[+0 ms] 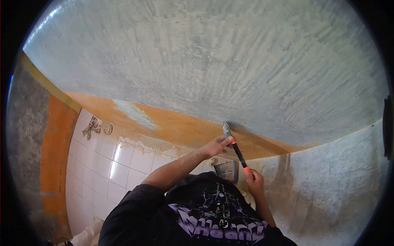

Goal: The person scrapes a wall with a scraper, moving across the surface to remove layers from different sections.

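Observation:
A tool with a black and orange handle (pixel 239 155) slants between my two hands, its grey, coated head (pixel 226 128) close to the wall (pixel 197 61). My left hand (pixel 217 146) is closed around the handle just below the head. Farther down, my right hand (pixel 255 180) grips the handle's lower end near an orange band. Rough grey plaster covers the upper wall, with an orange painted strip (pixel 180 125) under it. Whether the head touches the wall cannot be made out.
A blue-grey basket (pixel 226 170) stands on the floor beyond my body. White floor tiles (pixel 135 162) lie at the left, with a crumpled cloth (pixel 92 127) and a ring-shaped object (pixel 108 129). A grey wall (pixel 320 184) rises at the right.

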The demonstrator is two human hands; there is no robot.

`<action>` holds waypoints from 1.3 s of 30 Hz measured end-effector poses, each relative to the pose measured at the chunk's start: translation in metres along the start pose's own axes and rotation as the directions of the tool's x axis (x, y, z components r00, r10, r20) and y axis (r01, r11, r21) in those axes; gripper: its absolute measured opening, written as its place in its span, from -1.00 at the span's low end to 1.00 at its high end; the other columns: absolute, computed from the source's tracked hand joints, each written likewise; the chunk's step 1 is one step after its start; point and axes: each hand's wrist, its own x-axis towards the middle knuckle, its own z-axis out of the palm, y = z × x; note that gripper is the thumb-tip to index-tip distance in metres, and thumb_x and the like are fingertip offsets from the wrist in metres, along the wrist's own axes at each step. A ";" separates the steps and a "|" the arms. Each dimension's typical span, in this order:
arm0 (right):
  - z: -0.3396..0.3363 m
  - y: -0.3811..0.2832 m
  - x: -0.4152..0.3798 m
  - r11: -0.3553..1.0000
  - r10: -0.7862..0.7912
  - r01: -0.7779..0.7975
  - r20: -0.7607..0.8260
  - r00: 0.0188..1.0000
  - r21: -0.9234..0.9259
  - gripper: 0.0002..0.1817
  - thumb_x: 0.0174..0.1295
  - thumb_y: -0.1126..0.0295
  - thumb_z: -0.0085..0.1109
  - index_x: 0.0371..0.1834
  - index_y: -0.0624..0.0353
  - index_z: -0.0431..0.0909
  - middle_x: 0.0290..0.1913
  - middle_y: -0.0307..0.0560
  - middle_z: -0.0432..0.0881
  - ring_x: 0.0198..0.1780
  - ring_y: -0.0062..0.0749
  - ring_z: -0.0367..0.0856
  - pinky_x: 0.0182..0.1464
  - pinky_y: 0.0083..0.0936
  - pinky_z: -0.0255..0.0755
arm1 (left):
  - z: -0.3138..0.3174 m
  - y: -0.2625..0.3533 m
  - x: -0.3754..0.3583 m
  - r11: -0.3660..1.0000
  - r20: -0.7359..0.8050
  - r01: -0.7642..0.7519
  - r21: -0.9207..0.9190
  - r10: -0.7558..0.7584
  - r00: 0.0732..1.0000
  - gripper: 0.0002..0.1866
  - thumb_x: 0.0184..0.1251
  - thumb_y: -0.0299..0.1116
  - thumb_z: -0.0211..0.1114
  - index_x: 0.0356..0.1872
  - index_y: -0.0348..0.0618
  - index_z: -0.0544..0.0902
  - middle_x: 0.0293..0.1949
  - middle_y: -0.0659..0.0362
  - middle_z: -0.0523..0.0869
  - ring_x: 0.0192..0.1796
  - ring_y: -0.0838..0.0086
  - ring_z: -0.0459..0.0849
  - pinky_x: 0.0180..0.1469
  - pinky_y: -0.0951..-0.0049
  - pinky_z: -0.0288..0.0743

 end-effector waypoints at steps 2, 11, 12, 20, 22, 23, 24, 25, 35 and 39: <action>-0.007 0.005 -0.005 1.000 0.022 -0.022 -0.004 1.000 -0.004 -0.68 0.41 0.25 0.16 -0.11 0.36 0.67 -0.46 -0.33 0.53 -0.39 -0.70 0.42 -0.34 -0.62 0.34 | 0.007 -0.001 0.004 1.000 0.015 0.006 0.024 -0.007 1.000 -0.47 0.60 0.12 -0.04 0.13 -0.15 0.57 0.04 0.15 0.64 0.11 0.41 0.60 0.13 0.24 0.51; -0.018 0.019 0.005 0.997 0.018 -0.020 0.022 1.000 0.079 -0.69 0.42 0.22 0.17 -0.22 0.32 0.65 -0.53 -0.42 0.40 -0.51 -0.75 0.29 -0.47 -0.65 0.20 | 0.007 -0.016 0.021 0.996 0.075 -0.010 0.088 0.003 0.997 -0.47 0.61 0.11 -0.05 0.14 -0.16 0.55 0.03 0.14 0.64 0.13 0.40 0.59 0.12 0.25 0.53; -0.018 0.021 0.004 0.999 0.002 -0.002 0.009 1.000 0.046 -0.69 0.42 0.23 0.17 -0.21 0.32 0.65 -0.53 -0.42 0.41 -0.50 -0.74 0.30 -0.46 -0.64 0.21 | 0.008 -0.014 0.020 0.995 0.069 -0.006 0.100 -0.001 0.998 -0.47 0.61 0.11 -0.05 0.14 -0.16 0.55 0.03 0.14 0.64 0.13 0.40 0.59 0.12 0.26 0.53; -0.012 0.031 0.003 0.997 0.064 -0.064 -0.014 0.998 0.042 -0.67 0.41 0.23 0.18 -0.11 0.35 0.66 -0.49 -0.38 0.47 -0.46 -0.72 0.35 -0.42 -0.62 0.26 | 0.011 -0.017 0.023 0.992 0.053 -0.017 0.125 0.010 0.999 -0.44 0.62 0.12 -0.07 0.20 -0.20 0.53 0.09 0.11 0.62 0.16 0.37 0.58 0.16 0.25 0.53; -0.022 0.024 0.003 0.998 0.044 -0.043 -0.018 0.999 0.041 -0.63 0.39 0.17 0.22 -0.12 0.35 0.68 -0.49 -0.33 0.51 -0.43 -0.68 0.39 -0.36 -0.60 0.31 | 0.020 -0.012 0.022 0.996 0.031 -0.019 0.082 0.017 0.999 -0.46 0.61 0.13 -0.07 0.11 -0.16 0.55 0.01 0.15 0.64 0.11 0.41 0.58 0.12 0.28 0.51; -0.024 0.020 0.002 0.999 0.034 -0.033 -0.022 0.999 0.043 -0.60 0.38 0.14 0.23 -0.13 0.35 0.68 -0.49 -0.31 0.53 -0.41 -0.66 0.42 -0.34 -0.59 0.34 | 0.022 -0.010 0.021 0.998 0.020 -0.020 0.063 0.019 1.000 -0.47 0.61 0.14 -0.07 0.07 -0.14 0.56 -0.03 0.16 0.64 0.08 0.42 0.59 0.10 0.29 0.51; -0.024 0.016 0.001 0.999 0.033 -0.033 -0.023 0.999 0.013 -0.61 0.38 0.14 0.23 -0.14 0.35 0.68 -0.50 -0.30 0.53 -0.42 -0.66 0.41 -0.35 -0.59 0.33 | 0.022 -0.010 0.020 0.997 0.015 -0.026 0.073 0.025 1.000 -0.47 0.61 0.14 -0.07 0.07 -0.14 0.56 -0.03 0.16 0.65 0.08 0.42 0.59 0.10 0.29 0.51; -0.025 0.012 0.001 0.999 0.031 -0.031 -0.022 0.999 -0.020 -0.61 0.38 0.14 0.23 -0.16 0.34 0.68 -0.51 -0.28 0.52 -0.43 -0.65 0.41 -0.36 -0.58 0.33 | 0.023 -0.011 0.020 0.996 0.009 -0.033 0.081 0.033 0.999 -0.48 0.61 0.13 -0.07 0.08 -0.14 0.56 -0.03 0.16 0.65 0.08 0.42 0.60 0.10 0.28 0.51; -0.014 0.010 -0.001 0.999 -0.048 0.047 -0.035 0.998 -0.023 -0.69 0.40 0.24 0.19 -0.15 0.35 0.67 -0.50 -0.29 0.54 -0.44 -0.69 0.41 -0.38 -0.60 0.33 | 0.021 -0.009 0.012 0.999 -0.012 0.004 0.033 -0.004 1.000 -0.45 0.63 0.12 -0.10 0.18 -0.16 0.53 0.11 0.12 0.61 0.24 0.35 0.53 0.19 0.21 0.54; -0.005 0.004 0.003 0.995 -0.066 0.063 -0.029 0.997 -0.075 -0.68 0.39 0.22 0.20 -0.18 0.33 0.66 -0.56 -0.25 0.52 -0.49 -0.65 0.40 -0.42 -0.55 0.31 | 0.012 -0.008 0.005 1.000 -0.055 -0.020 0.022 0.021 0.998 -0.46 0.62 0.12 -0.09 0.18 -0.16 0.53 0.10 0.14 0.61 0.23 0.38 0.54 0.22 0.20 0.51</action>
